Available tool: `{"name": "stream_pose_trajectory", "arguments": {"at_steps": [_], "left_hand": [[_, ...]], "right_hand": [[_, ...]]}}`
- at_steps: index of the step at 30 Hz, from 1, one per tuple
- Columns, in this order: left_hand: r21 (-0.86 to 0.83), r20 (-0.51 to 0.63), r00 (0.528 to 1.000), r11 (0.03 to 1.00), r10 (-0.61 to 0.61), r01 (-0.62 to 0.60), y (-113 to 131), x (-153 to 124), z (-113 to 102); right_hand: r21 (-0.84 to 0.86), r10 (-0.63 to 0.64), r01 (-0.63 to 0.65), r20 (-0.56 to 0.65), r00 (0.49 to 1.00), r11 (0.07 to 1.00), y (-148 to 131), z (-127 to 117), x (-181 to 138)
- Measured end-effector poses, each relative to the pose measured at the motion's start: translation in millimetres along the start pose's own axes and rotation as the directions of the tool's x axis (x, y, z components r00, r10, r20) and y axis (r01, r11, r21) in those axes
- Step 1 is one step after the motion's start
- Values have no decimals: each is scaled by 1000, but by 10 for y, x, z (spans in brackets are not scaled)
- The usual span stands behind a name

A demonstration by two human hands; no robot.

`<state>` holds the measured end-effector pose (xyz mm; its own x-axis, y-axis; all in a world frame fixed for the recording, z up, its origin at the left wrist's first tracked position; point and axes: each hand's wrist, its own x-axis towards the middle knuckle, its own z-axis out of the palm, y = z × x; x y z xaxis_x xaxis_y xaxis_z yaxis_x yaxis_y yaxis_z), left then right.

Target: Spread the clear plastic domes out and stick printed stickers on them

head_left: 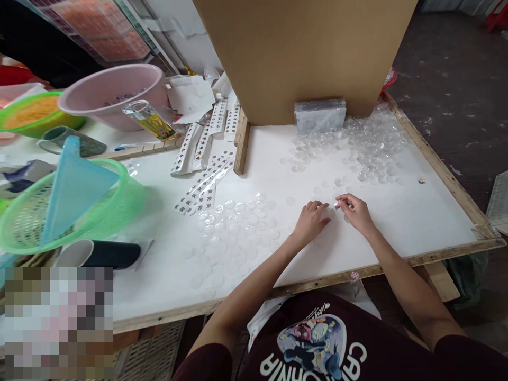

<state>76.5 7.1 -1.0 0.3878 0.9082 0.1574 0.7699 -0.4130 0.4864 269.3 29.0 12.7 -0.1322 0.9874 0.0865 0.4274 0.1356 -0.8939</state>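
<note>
My right hand pinches a small clear round disc between thumb and fingertips, a little above the white tabletop. Just left of it, my left hand hovers low over the table, thumb and fingers apart, with nothing visible in them. Several flat clear discs lie spread out to the left of my left hand. Beyond my hands, a loose heap of similar clear discs covers the back right of the table, with a few strays nearer to me.
A wooden strip edges the table. At the back stand a big cardboard box and a plastic-wrapped block. To the left are sticker sheets, a green basket, a dark cup, a pink basin and a glass.
</note>
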Motion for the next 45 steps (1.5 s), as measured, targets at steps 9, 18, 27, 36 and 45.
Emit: {"name": "stream_pose_trajectory", "arguments": {"at_steps": [9,18,27,36,45], "left_hand": [[27,-18,1000,999,-17,17,-83,-82,-58],[-77,120,945,952,305,-297,285,-580,119],[-6,137,956,965,259,-261,-49,-1186,-275],[76,35,985,982,170,-172,-101,-1246,-370],[49,-2,988,987,151,-151,37,-967,-202]], "right_hand": [[-390,-166,133,-53,985,911,308,-214,-223],[-516,-206,264,168,964,815,238,-91,-121],[-219,-44,78,158,987,973,145,-150,-168],[-381,-359,448,285,889,809,-37,214,-527],[-233,-373,530,489,789,815,-184,367,-943]]}}
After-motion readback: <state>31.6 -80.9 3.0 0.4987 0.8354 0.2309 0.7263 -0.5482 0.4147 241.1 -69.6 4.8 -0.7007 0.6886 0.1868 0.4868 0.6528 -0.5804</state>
